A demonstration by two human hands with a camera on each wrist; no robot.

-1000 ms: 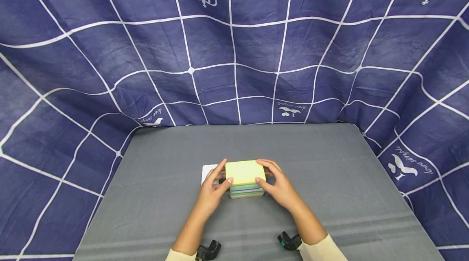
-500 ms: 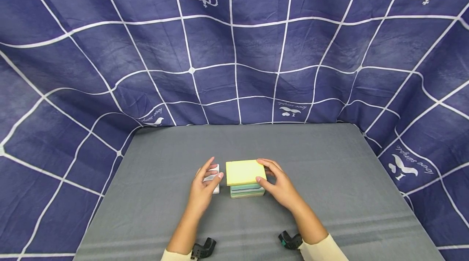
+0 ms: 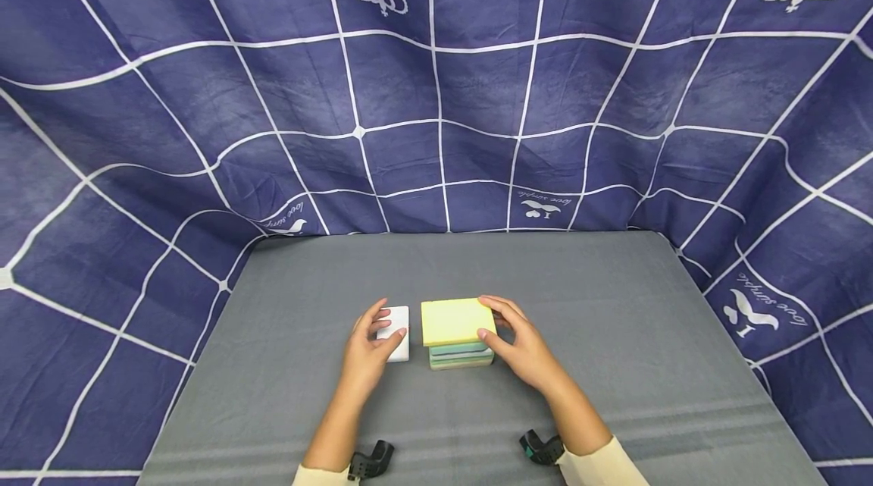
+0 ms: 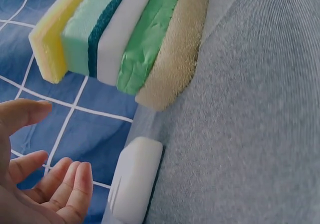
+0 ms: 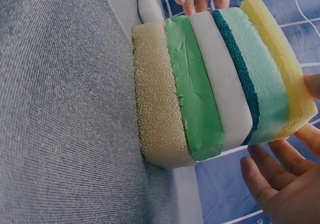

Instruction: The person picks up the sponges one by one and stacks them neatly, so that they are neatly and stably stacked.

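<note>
A stack of sponges stands on the grey table. From the bottom it runs a beige sponge (image 5: 155, 93), a creased green block (image 5: 192, 88), a white sponge (image 5: 222, 78), and a mint sponge (image 5: 252, 58) with a dark teal scouring layer. On top lies a yellow sponge (image 3: 450, 321); my right hand (image 3: 518, 349) pinches its right end between thumb and fingers. A second white sponge (image 4: 135, 179) lies flat on the table left of the stack. Over it hovers my left hand (image 3: 364, 353), thumb and fingers spread apart with nothing between them.
The grey cloth-covered table (image 3: 580, 281) extends around the stack. A blue curtain (image 3: 477, 92) with white grid lines hangs behind it and along both sides. Black straps (image 3: 371, 459) sit at both wrists, below cream sleeves.
My left hand has let go of the yellow sponge's left end and moved left over the loose white sponge. My right hand stays on the yellow sponge; the stack has not moved.
</note>
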